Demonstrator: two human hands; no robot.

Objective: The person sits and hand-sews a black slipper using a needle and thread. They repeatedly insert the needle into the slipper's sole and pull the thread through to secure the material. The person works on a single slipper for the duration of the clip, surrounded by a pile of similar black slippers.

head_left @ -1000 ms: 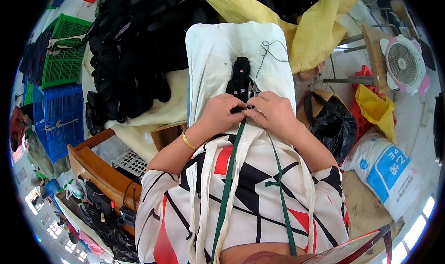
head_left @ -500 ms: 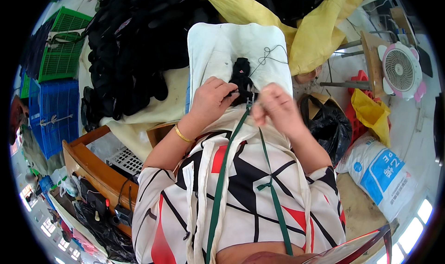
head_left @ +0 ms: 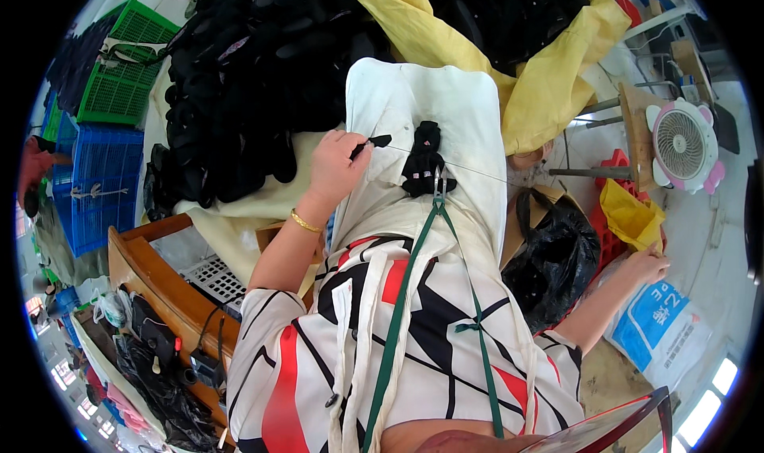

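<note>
My left hand (head_left: pixel 338 167) pinches a small black fabric piece (head_left: pixel 380 141) above the left side of the white padded cloth (head_left: pixel 469 103) on my lap. A dark thread (head_left: pixel 477 172) stretches from that piece to the right, fading from sight beyond the cloth. Far out to the right is my right hand (head_left: pixel 651 267), arm extended, fingers drawn together; whatever they hold is too small to make out. A black stuffed figure (head_left: pixel 426 163) lies on the cloth between my hands. Metal thread snips (head_left: pixel 439 184) on a green strap (head_left: pixel 390 330) rest against its lower end.
Black fabric pieces (head_left: pixel 239 79) are heaped at the left, and a yellow sack (head_left: pixel 549 95) holds more. On the right are a black plastic bag (head_left: pixel 549 262), a white-and-pink fan (head_left: pixel 683 141) and a blue-and-white sack (head_left: pixel 660 318). A wooden drawer frame (head_left: pixel 163 302) stands left.
My right hand has swung far out to the right, drawing the thread taut. The left hand has moved up and left with the small black piece, apart from the stuffed figure.
</note>
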